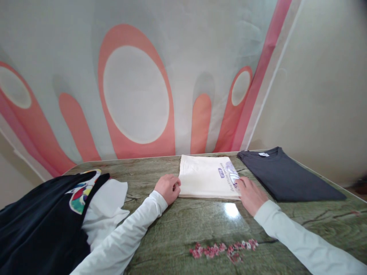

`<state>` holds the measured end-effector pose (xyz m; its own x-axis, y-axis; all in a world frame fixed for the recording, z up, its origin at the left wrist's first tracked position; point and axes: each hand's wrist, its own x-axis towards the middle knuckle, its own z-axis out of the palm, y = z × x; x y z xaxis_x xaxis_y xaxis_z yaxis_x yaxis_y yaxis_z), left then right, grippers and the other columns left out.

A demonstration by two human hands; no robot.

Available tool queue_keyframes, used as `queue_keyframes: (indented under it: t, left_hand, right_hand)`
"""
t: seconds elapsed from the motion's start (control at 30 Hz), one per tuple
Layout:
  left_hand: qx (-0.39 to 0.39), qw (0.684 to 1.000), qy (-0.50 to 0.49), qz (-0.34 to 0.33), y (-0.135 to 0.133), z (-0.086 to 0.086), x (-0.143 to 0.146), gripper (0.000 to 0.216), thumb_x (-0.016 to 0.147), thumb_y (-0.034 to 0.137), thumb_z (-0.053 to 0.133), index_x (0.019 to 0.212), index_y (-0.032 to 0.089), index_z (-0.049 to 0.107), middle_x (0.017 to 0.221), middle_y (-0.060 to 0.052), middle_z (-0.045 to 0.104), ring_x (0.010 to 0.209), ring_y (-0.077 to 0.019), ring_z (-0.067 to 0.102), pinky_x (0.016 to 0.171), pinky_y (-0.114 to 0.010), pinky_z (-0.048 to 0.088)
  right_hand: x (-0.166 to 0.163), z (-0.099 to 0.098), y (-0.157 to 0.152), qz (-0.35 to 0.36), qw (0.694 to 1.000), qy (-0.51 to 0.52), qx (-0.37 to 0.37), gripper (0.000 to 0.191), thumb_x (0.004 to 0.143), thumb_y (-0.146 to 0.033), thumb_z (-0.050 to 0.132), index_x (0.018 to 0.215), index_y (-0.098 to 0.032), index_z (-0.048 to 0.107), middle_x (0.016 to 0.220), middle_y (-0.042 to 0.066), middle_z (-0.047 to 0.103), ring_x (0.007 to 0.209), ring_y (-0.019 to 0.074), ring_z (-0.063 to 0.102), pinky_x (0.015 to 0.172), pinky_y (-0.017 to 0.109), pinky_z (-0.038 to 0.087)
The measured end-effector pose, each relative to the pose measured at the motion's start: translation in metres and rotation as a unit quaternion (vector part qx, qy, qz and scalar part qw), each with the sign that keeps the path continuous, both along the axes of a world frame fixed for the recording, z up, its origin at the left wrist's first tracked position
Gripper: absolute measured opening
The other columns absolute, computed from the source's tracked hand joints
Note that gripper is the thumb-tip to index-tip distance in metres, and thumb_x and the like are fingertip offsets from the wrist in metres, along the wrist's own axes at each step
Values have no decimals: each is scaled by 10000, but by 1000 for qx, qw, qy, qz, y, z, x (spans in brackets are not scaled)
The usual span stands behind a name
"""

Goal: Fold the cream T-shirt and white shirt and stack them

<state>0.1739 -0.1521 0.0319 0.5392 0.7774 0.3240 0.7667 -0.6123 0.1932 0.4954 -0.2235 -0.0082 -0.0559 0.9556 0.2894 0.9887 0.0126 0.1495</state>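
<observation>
Head cam: folded cream T-shirt sits mid-table, far side, with purple print by its right edge. Looks light, soft and floppy, so I'd support it under both side edges. Left hand is curled against its left edge; can't tell if it's pinching. Right hand rests flat, fingers spread, on the near right corner. A dark grey shirt lies to the right.

One head-worn camera looks forward and down from the near edge, close above the glossy green marbled tabletop. It faces the far grey-and-coral fabric backdrop. The left hand and right hand enter from below.
</observation>
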Motion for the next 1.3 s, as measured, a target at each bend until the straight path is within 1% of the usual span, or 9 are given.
queue_keyframes:
  t: [0.13, 0.23, 0.4, 0.67, 0.8, 0.93, 1.07, 1.17, 1.3]
  left_hand:
    - [44, 996, 45, -57, -12, 3, 9, 390, 830, 309, 394, 1192, 188, 475, 1254, -88, 451, 1147, -235, 391, 938, -384, 296]
    - [8, 990, 111, -85, -17, -9, 14, 533, 871, 438, 306, 1331, 169, 298, 1384, -89, 298, 1259, -232, 261, 1012, -407, 203]
    - [-22, 985, 157, -68, -19, -18, 14, 635, 863, 538, 227, 1351, 132, 252, 1410, -107, 229, 1279, -228, 229, 1021, -406, 200]
    - [9, 987, 157, -15, -21, -11, 17, 620, 861, 533, 250, 1297, 107, 364, 1353, -128, 345, 1256, -253, 279, 1023, -449, 180]
    - [34, 986, 142, -80, -25, -16, 21, 636, 836, 591, 263, 1331, 194, 312, 1396, -83, 274, 1274, -249, 238, 1024, -447, 172]
    - [27, 983, 144, -110, -27, -20, 23, 648, 826, 610, 269, 1349, 226, 271, 1414, -77, 228, 1283, -258, 211, 1018, -457, 183]
    - [25, 982, 147, -116, -26, -22, 23, 648, 829, 607, 269, 1355, 228, 256, 1418, -83, 214, 1287, -265, 193, 1016, -464, 181]
    - [31, 983, 144, -111, -26, -23, 22, 645, 829, 606, 273, 1352, 229, 266, 1415, -83, 223, 1284, -268, 199, 1018, -461, 175]
    - [24, 983, 145, -109, -26, -24, 23, 643, 827, 610, 269, 1352, 240, 265, 1417, -72, 221, 1284, -267, 198, 1021, -456, 165]
  right_hand:
    - [4, -4, 2, 36, 999, -8, 24, 481, 742, -57, 415, 1215, -140, 445, 1313, 127, 392, 1133, 275, 404, 866, 406, 409]
    - [7, -9, 5, 103, 995, 6, 2, 582, 717, 30, 311, 1270, -129, 398, 1345, 102, 375, 1208, 208, 352, 943, 372, 379]
    - [9, -16, 7, 120, 992, 22, -26, 612, 657, 50, 303, 1245, -57, 432, 1309, 150, 416, 1216, 208, 361, 972, 375, 378]
    - [-14, -13, -12, 142, 989, -26, -17, 582, 621, -29, 391, 1198, 2, 457, 1242, 205, 466, 1203, 269, 364, 1026, 427, 294]
    - [-29, 1, -31, 156, 986, -44, -37, 457, 689, -77, 426, 1128, 4, 524, 1174, 219, 516, 1167, 306, 394, 994, 444, 317]
    - [-32, 30, -44, 157, 984, 34, -78, 388, 768, -280, 482, 1094, -85, 560, 1165, 169, 536, 1102, 291, 452, 925, 427, 377]
    - [-29, 43, -27, 176, 975, 122, -57, 537, 823, -451, 402, 1261, -140, 420, 1327, 115, 399, 1220, 252, 329, 988, 408, 297]
    - [-23, 33, -1, 197, 968, 141, -63, 548, 863, -437, 321, 1323, -139, 329, 1394, 98, 293, 1286, 219, 210, 1033, 401, 214]
    - [-11, 14, 21, 193, 969, 122, -90, 548, 864, -449, 306, 1332, -166, 319, 1401, 82, 283, 1286, 207, 214, 1040, 398, 190]
